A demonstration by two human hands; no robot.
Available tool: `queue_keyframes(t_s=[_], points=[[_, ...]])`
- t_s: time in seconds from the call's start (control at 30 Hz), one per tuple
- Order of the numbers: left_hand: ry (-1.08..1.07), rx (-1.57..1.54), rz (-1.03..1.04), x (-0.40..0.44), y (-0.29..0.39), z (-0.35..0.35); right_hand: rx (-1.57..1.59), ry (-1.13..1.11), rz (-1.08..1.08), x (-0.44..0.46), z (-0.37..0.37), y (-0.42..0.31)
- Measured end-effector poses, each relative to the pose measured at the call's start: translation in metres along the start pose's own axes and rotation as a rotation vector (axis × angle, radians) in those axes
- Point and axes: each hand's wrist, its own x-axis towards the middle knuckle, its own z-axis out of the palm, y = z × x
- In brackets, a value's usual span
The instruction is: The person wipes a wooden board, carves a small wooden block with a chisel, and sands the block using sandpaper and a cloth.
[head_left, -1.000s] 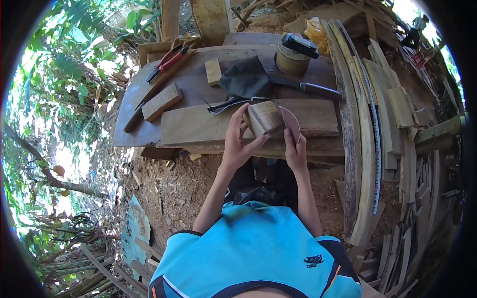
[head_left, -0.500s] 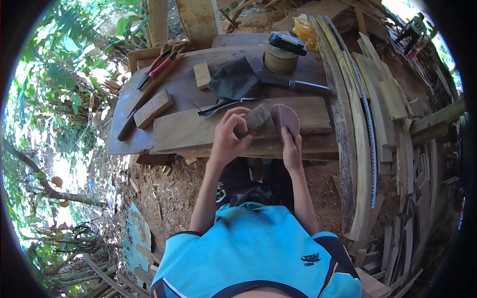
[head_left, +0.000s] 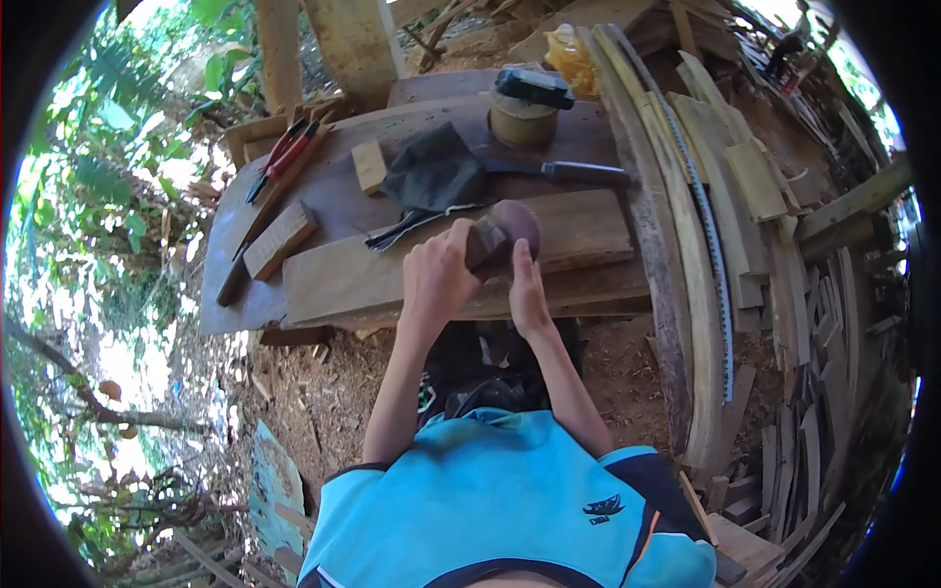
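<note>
My left hand is closed around a small wooden block above the front of the workbench. Beside it, my right hand holds a round, reddish-brown sanding disc upright, close against the block's right side. Whether disc and block touch is hard to tell. Under both hands lies a wide plank. A dark cloth rests just behind them, near a knife with a metallic handle.
On the bench are red-handled pliers, a wood block, a smaller block and a round container with a dark object on top. Long boards and a blue-marked strip run along the right.
The block has been turned in my left hand, and the disc has come from apart to close beside it. The whole view has shifted, with the bench now further left.
</note>
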Motion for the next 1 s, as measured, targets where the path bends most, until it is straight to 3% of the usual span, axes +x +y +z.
queue_keyframes(t_s=[0.1,0.27,0.37,0.4,0.47,0.53,0.63,0.77,0.8,0.87,1.0], points=[[-0.006,-0.004,-0.009,0.002,0.003,-0.001,-0.075,-0.193,0.071,0.007,-0.005,-0.024],[-0.03,0.002,0.002,0.004,0.005,-0.002,-0.017,-0.003,-0.033,-0.004,-0.001,-0.006],[-0.044,-0.06,0.054,0.001,0.004,-0.004,-0.137,-0.219,-0.007,0.011,-0.022,-0.008],[-0.04,-0.076,0.083,0.002,0.001,-0.005,-0.265,-0.152,-0.028,0.019,-0.029,-0.018],[-0.059,-0.063,0.142,0.004,-0.004,-0.011,-0.386,0.036,-0.345,0.04,-0.038,-0.033],[-0.105,-0.01,0.213,0.01,-0.003,-0.022,-0.578,-0.034,-0.162,0.068,-0.055,-0.057],[-0.206,0.233,0.277,0.017,0.006,-0.03,-1.252,0.142,-0.404,0.103,-0.051,-0.041],[-0.156,0.323,0.083,0.019,0.022,-0.009,-1.406,0.23,-0.13,0.129,-0.08,-0.068],[-0.126,0.32,0.068,0.019,0.023,-0.006,-1.451,0.166,-0.021,0.134,-0.091,-0.068],[-0.059,0.326,0.079,0.017,0.022,-0.003,-1.671,0.026,-0.054,0.133,-0.111,-0.061],[-0.051,0.244,0.126,0.017,0.014,-0.001,-1.544,-0.078,-0.158,0.14,-0.133,-0.068]])
